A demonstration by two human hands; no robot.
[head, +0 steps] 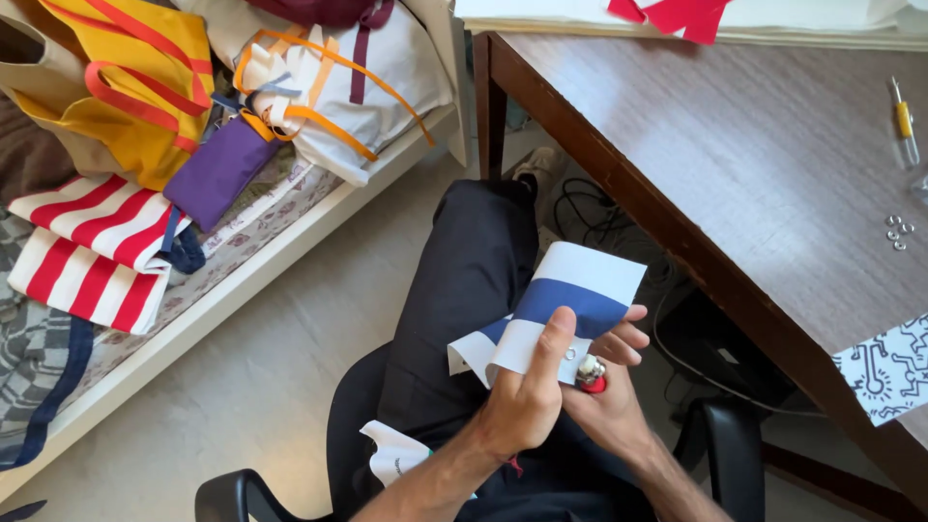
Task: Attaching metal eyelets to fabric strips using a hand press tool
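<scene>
Two hands pinch a white-and-blue fabric piece [565, 304] over the lap, beside a dark wooden table [773, 164].

At ten o'clock a heap of tote bags [145, 87] and red-and-white striped cloth [92, 242] lies on a low bed. At the centre, the left hand [527, 396] is closed on the fabric's lower edge, thumb pressed flat on the white band. At three o'clock from it, the right hand [609, 387] curls around a small red-and-silver tool [591, 373], fingers behind the fabric. At two o'clock, small metal rings [899, 232] and a yellow-handled tool [903, 121] rest on the table.
</scene>
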